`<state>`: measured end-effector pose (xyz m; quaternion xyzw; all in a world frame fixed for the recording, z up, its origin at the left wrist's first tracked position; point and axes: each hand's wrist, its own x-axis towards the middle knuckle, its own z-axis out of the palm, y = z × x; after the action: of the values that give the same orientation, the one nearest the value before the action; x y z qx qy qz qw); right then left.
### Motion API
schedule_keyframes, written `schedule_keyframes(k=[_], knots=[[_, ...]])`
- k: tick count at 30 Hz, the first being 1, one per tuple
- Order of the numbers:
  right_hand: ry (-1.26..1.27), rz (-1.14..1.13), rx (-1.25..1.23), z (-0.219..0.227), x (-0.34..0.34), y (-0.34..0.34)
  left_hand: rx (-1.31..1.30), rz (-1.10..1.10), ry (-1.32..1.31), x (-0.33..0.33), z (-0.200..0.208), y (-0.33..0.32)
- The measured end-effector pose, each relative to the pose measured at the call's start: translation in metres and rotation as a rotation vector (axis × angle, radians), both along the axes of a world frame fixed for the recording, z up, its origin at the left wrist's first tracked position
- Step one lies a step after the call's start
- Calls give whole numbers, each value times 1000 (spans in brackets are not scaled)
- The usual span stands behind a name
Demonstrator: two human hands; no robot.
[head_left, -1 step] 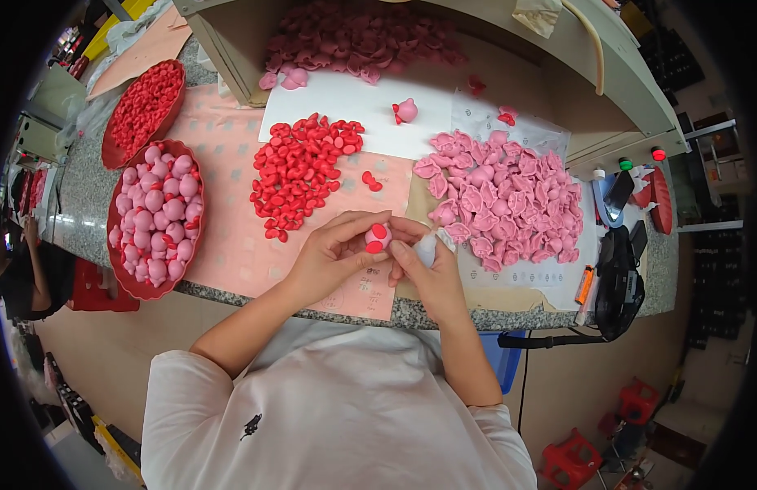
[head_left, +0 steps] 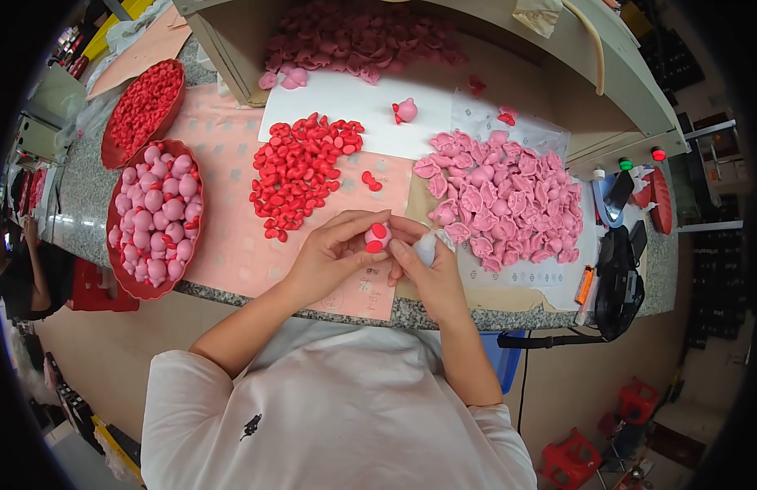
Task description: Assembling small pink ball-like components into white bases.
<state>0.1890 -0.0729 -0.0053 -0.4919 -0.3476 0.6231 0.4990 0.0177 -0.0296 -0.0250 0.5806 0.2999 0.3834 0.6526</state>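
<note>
Near the table's front edge, my left hand [head_left: 329, 253] is closed around a small round pink figure [head_left: 378, 238] with two red oval parts on it. Close against it, my right hand [head_left: 434, 282] grips a small whitish squeeze bottle [head_left: 426, 248]; its tip is hidden among the fingers. Beyond my hands lies a pile of red oval pieces [head_left: 301, 171], with a couple of loose red pieces [head_left: 371, 180] beside it. To the right spreads a heap of hollow pink shells [head_left: 509, 200]. One pink figure [head_left: 407, 110] with a red part sits on white paper.
At left stand a red tray [head_left: 195, 237] of pink figures and another red tray [head_left: 106, 151] of small red pieces. A grey cabinet [head_left: 607, 122] overhangs more pink shells [head_left: 354, 41]. A black strapped pouch [head_left: 622, 282] and an orange tube [head_left: 585, 286] lie at right.
</note>
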Motion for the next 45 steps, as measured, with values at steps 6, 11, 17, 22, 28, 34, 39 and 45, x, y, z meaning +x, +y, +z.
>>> schedule_keyframes(k=[6, 11, 17, 22, 28, 34, 39, 45], knots=[[-22, 79, -95, -5, 2, 4, -1, -2, 11, -1, -4, -1], [-13, 49, -106, -12, 11, 5, -79, -81, -70, -8, 2, 5], [-54, 89, -107, -11, 11, 4, -389, -93, -72, -10, 0, 13], [-57, 127, -121, -13, 11, 7, -412, -136, -40, -14, -6, 19], [-131, 191, -106, -15, 10, 9, -464, -199, -55, -20, -9, 23], [-74, 210, -179, -15, 6, 11, -501, -300, 4, -29, -9, 32], [-17, 210, -226, -15, 6, 13, -523, -322, 2, -30, -13, 35], [12, 205, -221, -21, 6, 15, -521, -335, 9, -31, -12, 37]])
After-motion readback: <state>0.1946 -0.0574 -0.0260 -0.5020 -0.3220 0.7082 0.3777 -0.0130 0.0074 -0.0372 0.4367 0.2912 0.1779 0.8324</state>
